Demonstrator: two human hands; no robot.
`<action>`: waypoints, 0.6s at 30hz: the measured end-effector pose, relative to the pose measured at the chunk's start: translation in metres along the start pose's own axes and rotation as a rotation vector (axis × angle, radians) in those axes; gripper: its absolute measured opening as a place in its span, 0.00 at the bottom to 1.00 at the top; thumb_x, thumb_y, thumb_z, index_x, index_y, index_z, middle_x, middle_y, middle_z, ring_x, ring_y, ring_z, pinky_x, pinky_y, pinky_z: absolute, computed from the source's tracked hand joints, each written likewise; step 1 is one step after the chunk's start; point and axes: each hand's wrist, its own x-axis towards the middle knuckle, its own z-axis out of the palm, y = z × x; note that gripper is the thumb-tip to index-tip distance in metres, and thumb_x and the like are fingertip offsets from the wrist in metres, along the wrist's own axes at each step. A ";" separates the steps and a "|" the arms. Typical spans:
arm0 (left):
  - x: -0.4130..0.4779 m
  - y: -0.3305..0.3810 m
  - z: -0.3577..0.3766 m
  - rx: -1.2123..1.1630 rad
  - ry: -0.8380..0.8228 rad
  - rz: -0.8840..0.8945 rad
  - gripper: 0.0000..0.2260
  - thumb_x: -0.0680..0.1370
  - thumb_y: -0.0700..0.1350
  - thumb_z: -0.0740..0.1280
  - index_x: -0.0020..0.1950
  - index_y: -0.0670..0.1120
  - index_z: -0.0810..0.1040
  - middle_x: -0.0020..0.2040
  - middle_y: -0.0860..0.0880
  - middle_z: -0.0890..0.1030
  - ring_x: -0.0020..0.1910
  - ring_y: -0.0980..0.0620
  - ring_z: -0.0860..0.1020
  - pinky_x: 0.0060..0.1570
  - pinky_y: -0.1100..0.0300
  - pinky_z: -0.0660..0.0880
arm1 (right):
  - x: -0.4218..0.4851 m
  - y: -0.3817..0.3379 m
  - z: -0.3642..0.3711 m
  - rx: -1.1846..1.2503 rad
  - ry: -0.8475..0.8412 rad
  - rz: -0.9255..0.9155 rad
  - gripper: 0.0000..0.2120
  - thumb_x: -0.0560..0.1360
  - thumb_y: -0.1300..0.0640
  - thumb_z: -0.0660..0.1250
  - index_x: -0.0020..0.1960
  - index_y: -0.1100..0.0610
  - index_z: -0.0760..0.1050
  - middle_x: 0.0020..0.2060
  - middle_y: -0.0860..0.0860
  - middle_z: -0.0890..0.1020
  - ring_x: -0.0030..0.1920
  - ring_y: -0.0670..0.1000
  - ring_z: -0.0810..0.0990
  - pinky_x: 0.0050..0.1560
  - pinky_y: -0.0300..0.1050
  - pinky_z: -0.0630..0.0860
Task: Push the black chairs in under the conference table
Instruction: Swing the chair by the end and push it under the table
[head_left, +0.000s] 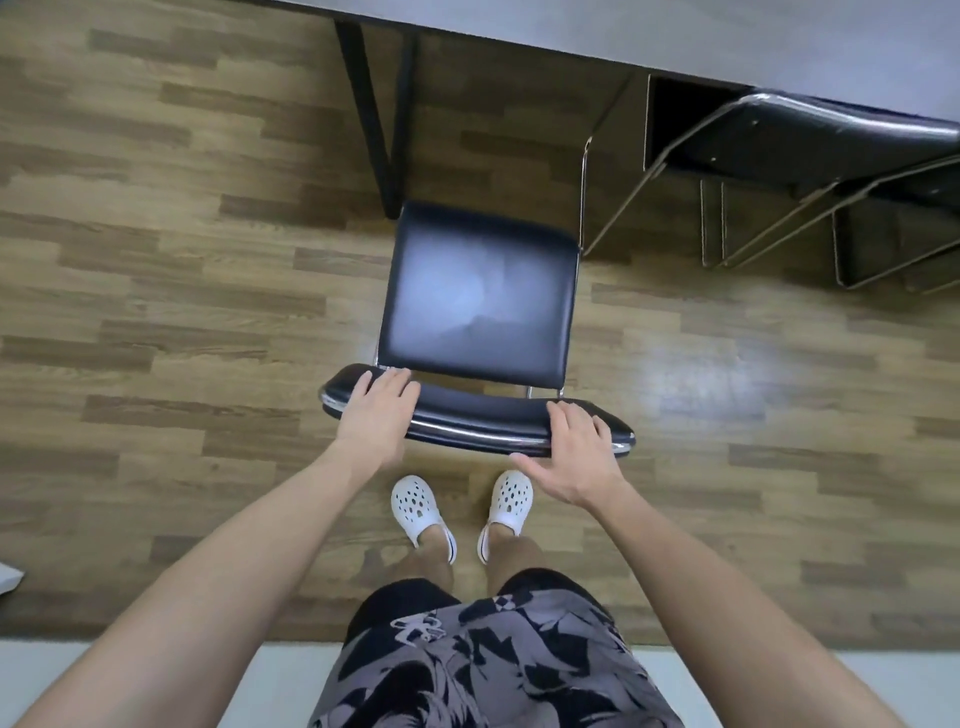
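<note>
A black padded chair (478, 296) with a chrome frame stands on the wood floor in front of me, its seat outside the grey conference table (727, 36) at the top. My left hand (379, 410) lies over the left end of the chair's backrest (483, 418). My right hand (576, 457) rests on the right end, fingers over the top and thumb spread behind it. A second black chair (810, 140) stands at the upper right, its backrest at the table's edge and its seat under the table.
A black table leg (374, 119) comes down just left of the near chair's front edge. My feet in white clogs (462, 506) stand right behind the chair. A pale strip of floor (130, 670) runs behind me.
</note>
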 end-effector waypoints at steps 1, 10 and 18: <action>0.001 -0.001 0.002 0.002 0.016 -0.007 0.31 0.73 0.40 0.69 0.74 0.44 0.62 0.78 0.46 0.58 0.78 0.48 0.54 0.75 0.49 0.49 | 0.000 0.003 0.002 -0.022 -0.012 0.014 0.45 0.71 0.30 0.58 0.76 0.59 0.56 0.73 0.54 0.63 0.74 0.54 0.58 0.75 0.57 0.53; 0.007 0.006 0.009 -0.013 0.032 -0.102 0.28 0.70 0.43 0.71 0.69 0.46 0.68 0.74 0.48 0.67 0.75 0.47 0.62 0.73 0.47 0.54 | 0.011 0.003 0.024 -0.179 0.091 0.094 0.26 0.67 0.54 0.73 0.61 0.59 0.70 0.55 0.52 0.77 0.57 0.55 0.74 0.66 0.55 0.66; 0.012 0.006 0.011 0.007 0.004 -0.147 0.24 0.69 0.47 0.73 0.63 0.49 0.72 0.63 0.50 0.76 0.64 0.46 0.71 0.67 0.50 0.60 | 0.019 0.006 0.026 -0.156 0.058 0.084 0.30 0.61 0.59 0.78 0.61 0.56 0.70 0.49 0.50 0.78 0.53 0.54 0.76 0.63 0.54 0.68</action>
